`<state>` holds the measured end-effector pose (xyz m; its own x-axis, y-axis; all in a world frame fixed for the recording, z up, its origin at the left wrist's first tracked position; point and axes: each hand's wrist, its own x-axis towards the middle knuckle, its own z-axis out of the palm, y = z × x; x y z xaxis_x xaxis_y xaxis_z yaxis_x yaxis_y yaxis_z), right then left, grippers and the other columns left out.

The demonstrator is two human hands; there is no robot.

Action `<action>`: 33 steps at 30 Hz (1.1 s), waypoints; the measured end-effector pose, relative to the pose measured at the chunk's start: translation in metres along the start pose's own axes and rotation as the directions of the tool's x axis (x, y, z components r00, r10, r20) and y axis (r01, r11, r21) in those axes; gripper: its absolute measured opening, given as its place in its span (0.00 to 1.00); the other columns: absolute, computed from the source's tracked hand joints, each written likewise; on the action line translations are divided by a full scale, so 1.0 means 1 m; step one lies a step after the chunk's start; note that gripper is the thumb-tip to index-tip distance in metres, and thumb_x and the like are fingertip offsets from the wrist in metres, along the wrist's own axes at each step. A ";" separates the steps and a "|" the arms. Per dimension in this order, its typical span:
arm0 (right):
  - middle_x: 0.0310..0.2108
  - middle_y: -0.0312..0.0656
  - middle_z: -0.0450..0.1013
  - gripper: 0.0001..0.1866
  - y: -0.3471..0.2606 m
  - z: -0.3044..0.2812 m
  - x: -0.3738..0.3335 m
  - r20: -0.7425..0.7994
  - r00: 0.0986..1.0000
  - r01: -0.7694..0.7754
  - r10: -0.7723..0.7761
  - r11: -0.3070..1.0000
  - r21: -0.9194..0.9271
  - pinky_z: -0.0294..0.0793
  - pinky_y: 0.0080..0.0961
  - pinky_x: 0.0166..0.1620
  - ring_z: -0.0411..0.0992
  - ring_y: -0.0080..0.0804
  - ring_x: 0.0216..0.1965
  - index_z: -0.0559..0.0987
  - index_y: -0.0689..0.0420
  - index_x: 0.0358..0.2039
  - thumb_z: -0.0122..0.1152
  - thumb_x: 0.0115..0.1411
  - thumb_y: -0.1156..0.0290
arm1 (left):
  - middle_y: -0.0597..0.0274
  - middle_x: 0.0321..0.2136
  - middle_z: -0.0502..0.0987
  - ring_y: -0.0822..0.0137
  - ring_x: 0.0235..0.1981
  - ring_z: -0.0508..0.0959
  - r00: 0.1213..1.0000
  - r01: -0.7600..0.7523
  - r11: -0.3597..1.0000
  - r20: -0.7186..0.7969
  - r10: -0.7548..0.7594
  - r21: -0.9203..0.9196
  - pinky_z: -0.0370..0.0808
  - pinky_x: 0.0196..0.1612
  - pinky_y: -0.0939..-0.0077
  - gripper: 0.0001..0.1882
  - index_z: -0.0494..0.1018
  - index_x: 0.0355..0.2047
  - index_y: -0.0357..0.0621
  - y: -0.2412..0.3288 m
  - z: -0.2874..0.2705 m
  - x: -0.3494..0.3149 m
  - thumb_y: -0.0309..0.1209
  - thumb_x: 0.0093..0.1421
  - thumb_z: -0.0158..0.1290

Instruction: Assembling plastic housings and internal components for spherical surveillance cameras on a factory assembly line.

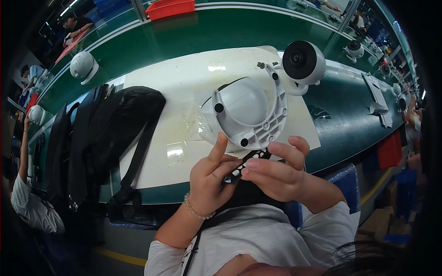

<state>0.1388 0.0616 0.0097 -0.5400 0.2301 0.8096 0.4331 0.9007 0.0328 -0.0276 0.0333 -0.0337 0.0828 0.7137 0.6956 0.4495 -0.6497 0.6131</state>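
Between my hands is a narrow black strip (258, 155) with rows of pale round spots. My left hand (211, 179) grips its near end, index finger pointing up. The fingertips of my right hand (283, 172) close on the strip's near part, with the other fingers raised; whether a small piece sits between them is hidden. Just beyond my hands, a white plastic device (246, 101) lies with its U-shaped ribbed base (278, 115) facing up. Round black pads (219, 108) show on the base. Clear plastic wrap (202, 122) lies beside it.
The device rests on a cream board (161, 156) over a green bench. A white ball-shaped camera (305, 62) stands at the back right, another white unit (83, 66) at the back left. A black bag (115, 133) lies left. A red tray (170, 8) sits far back; co-workers sit around.
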 end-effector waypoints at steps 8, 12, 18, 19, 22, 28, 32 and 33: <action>0.41 0.35 0.69 0.15 0.006 0.000 0.001 -0.090 0.977 -0.151 0.194 0.924 0.350 0.49 0.36 0.53 0.66 0.31 0.47 0.66 0.48 0.36 0.61 0.48 0.71 | 0.45 0.53 0.63 0.62 0.31 0.77 0.998 0.038 0.997 -0.044 -0.041 -0.071 0.74 0.32 0.74 0.16 0.70 0.25 0.36 0.000 0.001 -0.002 0.22 0.34 0.63; 0.34 0.32 0.74 0.16 0.004 0.003 -0.002 0.042 0.991 -0.133 0.127 0.945 0.298 0.47 0.35 0.53 0.71 0.32 0.41 0.66 0.47 0.37 0.60 0.49 0.71 | 0.45 0.53 0.63 0.61 0.33 0.76 0.998 0.014 1.000 -0.055 -0.015 -0.026 0.73 0.33 0.74 0.16 0.70 0.25 0.35 -0.001 -0.001 -0.003 0.22 0.34 0.63; 0.32 0.31 0.73 0.11 0.002 0.001 -0.006 -0.043 0.999 0.003 0.008 0.973 0.230 0.51 0.32 0.51 0.71 0.30 0.41 0.67 0.47 0.33 0.58 0.48 0.71 | 0.45 0.53 0.63 0.61 0.33 0.76 0.998 0.032 0.999 -0.049 -0.033 -0.029 0.73 0.34 0.73 0.17 0.71 0.26 0.35 0.000 -0.001 -0.001 0.23 0.34 0.64; 0.32 0.31 0.72 0.12 0.000 -0.002 -0.001 -0.057 0.998 -0.015 0.037 0.937 0.350 0.53 0.31 0.50 0.71 0.30 0.39 0.67 0.47 0.32 0.59 0.48 0.72 | 0.45 0.53 0.63 0.60 0.33 0.76 0.998 0.029 0.999 -0.050 -0.031 -0.034 0.73 0.34 0.73 0.16 0.71 0.26 0.35 -0.001 -0.001 -0.002 0.22 0.35 0.62; 0.34 0.35 0.71 0.15 -0.010 0.000 0.015 -0.048 0.988 -0.096 0.144 0.837 0.538 0.57 0.29 0.45 0.70 0.29 0.37 0.68 0.48 0.34 0.59 0.46 0.76 | 0.46 0.53 0.64 0.60 0.33 0.76 0.998 0.008 0.999 -0.055 -0.010 -0.046 0.73 0.34 0.73 0.13 0.71 0.25 0.36 -0.002 -0.001 -0.003 0.21 0.35 0.59; 0.36 0.36 0.68 0.25 -0.005 0.001 0.014 0.089 0.989 0.063 -0.122 0.869 0.490 0.60 0.25 0.30 0.73 0.34 0.33 0.65 0.41 0.34 0.61 0.40 0.83 | 0.46 0.53 0.64 0.59 0.33 0.75 0.997 0.070 0.996 -0.012 -0.071 -0.063 0.73 0.34 0.71 0.12 0.71 0.25 0.36 -0.003 -0.003 -0.004 0.20 0.34 0.55; 0.32 0.35 0.68 0.23 -0.004 -0.007 0.014 0.141 0.985 -0.012 -0.098 0.782 0.624 0.63 0.24 0.26 0.73 0.35 0.33 0.66 0.42 0.34 0.61 0.41 0.82 | 0.46 0.54 0.63 0.61 0.33 0.75 0.999 0.020 0.999 -0.038 -0.021 -0.034 0.73 0.34 0.72 0.12 0.73 0.25 0.36 -0.004 -0.003 -0.006 0.21 0.35 0.59; 0.28 0.38 0.67 0.21 0.003 -0.004 0.005 0.158 0.987 -0.104 -0.008 0.718 0.688 0.67 0.20 0.27 0.72 0.34 0.29 0.65 0.49 0.36 0.59 0.44 0.85 | 0.46 0.54 0.62 0.62 0.34 0.75 0.998 0.039 0.998 -0.043 -0.041 -0.041 0.73 0.34 0.73 0.13 0.73 0.25 0.36 -0.002 -0.003 -0.005 0.22 0.35 0.61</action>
<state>0.1401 0.0636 0.0167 -0.6503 0.2781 0.7069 -0.1294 0.8764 -0.4638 -0.0315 0.0303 -0.0375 0.0264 0.7278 0.6853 0.4157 -0.6314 0.6546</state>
